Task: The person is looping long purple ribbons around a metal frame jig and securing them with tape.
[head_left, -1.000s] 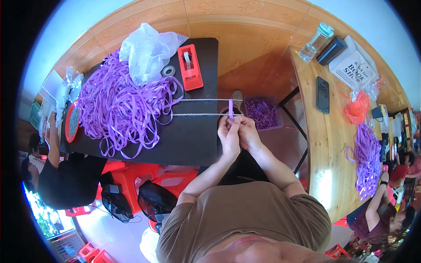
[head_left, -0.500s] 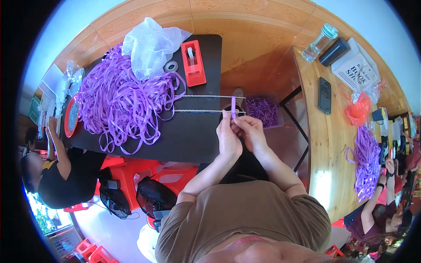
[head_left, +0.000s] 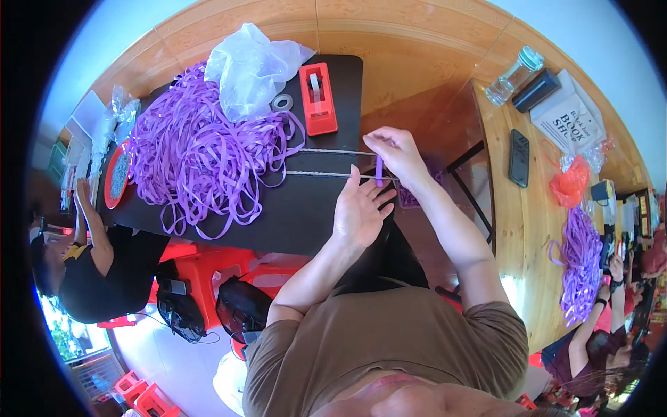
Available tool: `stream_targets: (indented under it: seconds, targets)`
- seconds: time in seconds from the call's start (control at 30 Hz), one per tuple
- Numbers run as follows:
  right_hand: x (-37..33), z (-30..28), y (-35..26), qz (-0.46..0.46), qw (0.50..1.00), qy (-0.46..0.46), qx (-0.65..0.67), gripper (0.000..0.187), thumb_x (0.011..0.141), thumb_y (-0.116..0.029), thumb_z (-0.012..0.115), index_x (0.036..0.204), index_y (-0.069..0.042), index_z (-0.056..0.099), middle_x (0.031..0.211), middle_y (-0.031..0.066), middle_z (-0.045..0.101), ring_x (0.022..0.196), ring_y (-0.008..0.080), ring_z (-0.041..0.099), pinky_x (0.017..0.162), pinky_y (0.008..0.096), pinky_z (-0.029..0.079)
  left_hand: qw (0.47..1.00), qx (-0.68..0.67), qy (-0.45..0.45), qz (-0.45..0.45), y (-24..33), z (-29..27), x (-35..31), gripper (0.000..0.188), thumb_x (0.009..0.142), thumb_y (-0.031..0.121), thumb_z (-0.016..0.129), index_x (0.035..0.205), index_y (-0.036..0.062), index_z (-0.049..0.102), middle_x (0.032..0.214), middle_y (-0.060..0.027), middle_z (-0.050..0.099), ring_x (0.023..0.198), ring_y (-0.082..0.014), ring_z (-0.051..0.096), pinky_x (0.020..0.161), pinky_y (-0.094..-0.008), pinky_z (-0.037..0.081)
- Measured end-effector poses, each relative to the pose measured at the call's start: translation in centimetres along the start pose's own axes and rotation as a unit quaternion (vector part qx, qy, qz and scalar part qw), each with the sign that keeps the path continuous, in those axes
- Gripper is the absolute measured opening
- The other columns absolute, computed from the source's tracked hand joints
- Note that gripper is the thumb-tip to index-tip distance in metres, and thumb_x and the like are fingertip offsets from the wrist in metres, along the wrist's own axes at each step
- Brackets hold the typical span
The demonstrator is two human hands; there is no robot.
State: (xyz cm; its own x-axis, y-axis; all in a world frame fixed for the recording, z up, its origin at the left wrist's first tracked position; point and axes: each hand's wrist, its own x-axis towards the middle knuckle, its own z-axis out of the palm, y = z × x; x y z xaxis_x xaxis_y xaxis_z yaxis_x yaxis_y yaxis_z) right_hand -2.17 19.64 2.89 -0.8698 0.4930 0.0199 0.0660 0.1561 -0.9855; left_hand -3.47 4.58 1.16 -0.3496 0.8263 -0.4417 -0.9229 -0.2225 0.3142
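Observation:
Two thin, twisted-looking rods (head_left: 326, 174) stick out side by side past the right edge of the dark table. A short strip of purple ribbon (head_left: 379, 168) spans them near their free ends. My left hand (head_left: 357, 214) is open beside the nearer rod, palm up with the fingers spread, close to the ribbon's lower end. Over the far rod's end is my right hand (head_left: 397, 154), its thumb and fingers pinched together. What sits in that pinch is too small to make out. A big heap of purple ribbon (head_left: 201, 153) lies to the left.
On the dark table (head_left: 278, 233) are a red tape dispenser (head_left: 319, 104), a tape roll (head_left: 282, 103), a plastic bag (head_left: 253, 66) and a red dish (head_left: 118, 177). A wooden table (head_left: 517, 229) at right holds a bottle, a phone and more ribbon. Other people sit at both sides.
My hands were together at the ribbon's near end. The right one has moved up to the far rod, and the left has opened its fingers. The view has shifted slightly.

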Motion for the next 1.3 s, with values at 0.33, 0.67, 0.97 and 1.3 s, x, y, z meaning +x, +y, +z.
stream_targets:
  seconds: [0.33,0.67,0.97,1.3]
  targets:
    - [7.7,4.2,-3.3,-0.173,0.967,0.014,-0.185,0.020,0.084,-0.017,0.064,0.085,0.004,0.067,0.072,0.0109,0.059,0.067,0.0159,0.057,0.060,0.0296,0.043,1.000,-0.006,-0.019,0.003,0.2,-0.5,-0.4,0.073,0.089,0.062,0.043,0.122,-0.0026,0.046,0.117,-0.0119,0.051,0.113,-0.0274,0.045,0.097,-0.0399,0.030]
    - [10.6,8.1,-2.9,0.024,0.976,0.081,-0.199,0.024,0.080,-0.022,0.069,0.075,0.001,0.068,0.066,0.0083,0.062,0.063,0.0134,0.055,0.058,0.0308,0.042,1.000,-0.003,-0.013,0.010,0.0,-0.6,-0.2,0.070,0.088,0.061,0.045,0.118,-0.0018,0.047,0.111,-0.0089,0.050,0.109,-0.0241,0.045,0.096,-0.0391,0.030]
    - [9.3,8.1,-3.7,0.046,0.995,0.075,0.037,0.015,0.083,-0.011,0.066,0.072,-0.001,0.065,0.066,0.0006,0.058,0.060,0.0064,0.047,0.055,0.0241,0.035,0.999,0.008,-0.032,0.008,-0.1,-0.6,-0.2,0.071,0.090,0.058,0.044,0.128,-0.0012,0.042,0.118,-0.0092,0.050,0.110,-0.0218,0.044,0.098,-0.0388,0.029]
    - [5.0,9.4,-1.0,-0.061,0.987,0.136,-0.060,0.015,0.081,-0.009,0.067,0.071,0.002,0.063,0.101,0.0131,0.057,0.106,0.0206,0.051,0.081,0.0314,0.039,0.998,-0.015,-0.030,0.048,-0.4,-0.3,-0.7,0.040,0.097,0.040,0.038,0.126,0.0120,0.045,0.125,-0.0045,0.051,0.116,-0.0209,0.046,0.098,-0.0414,0.033]
